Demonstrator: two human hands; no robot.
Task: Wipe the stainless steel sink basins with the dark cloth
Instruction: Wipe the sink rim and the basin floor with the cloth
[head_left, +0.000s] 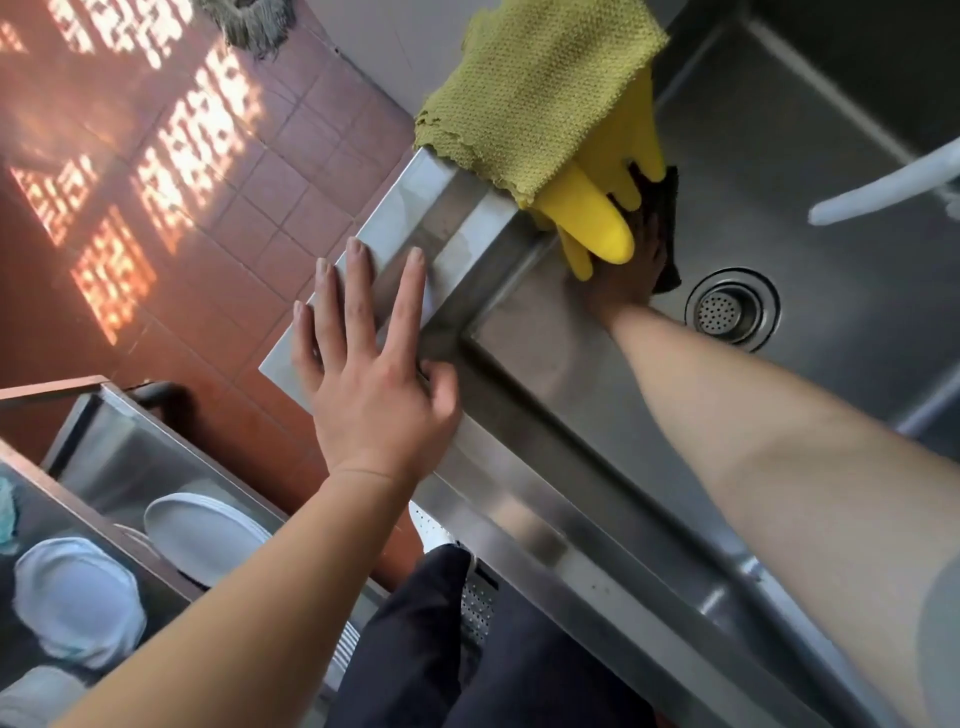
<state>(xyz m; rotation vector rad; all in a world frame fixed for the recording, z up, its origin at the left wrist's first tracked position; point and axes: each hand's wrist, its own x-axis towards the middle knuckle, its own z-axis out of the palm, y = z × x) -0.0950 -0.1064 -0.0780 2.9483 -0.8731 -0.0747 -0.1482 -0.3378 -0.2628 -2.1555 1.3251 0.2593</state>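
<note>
sink basin (597, 364): dull silver-grey steel, streaked with soft reflections
drain strainer (731, 306): silver, dotted with small dark holes, ringed in black
dark cloth (669, 234): near-black, plain
rubber gloves (602, 218): bright yellow, plain
woven cloth (540, 98): olive-yellow, fine knobbly weave
floor (218, 171): terracotta-red square tiles, pale grout lines, patches of latticed orange sunlight
plates (202, 540): white, plain
hose (883, 189): white
trousers (415, 639): dark navy, plain
mop head (254, 26): grey-brown strands
</note>
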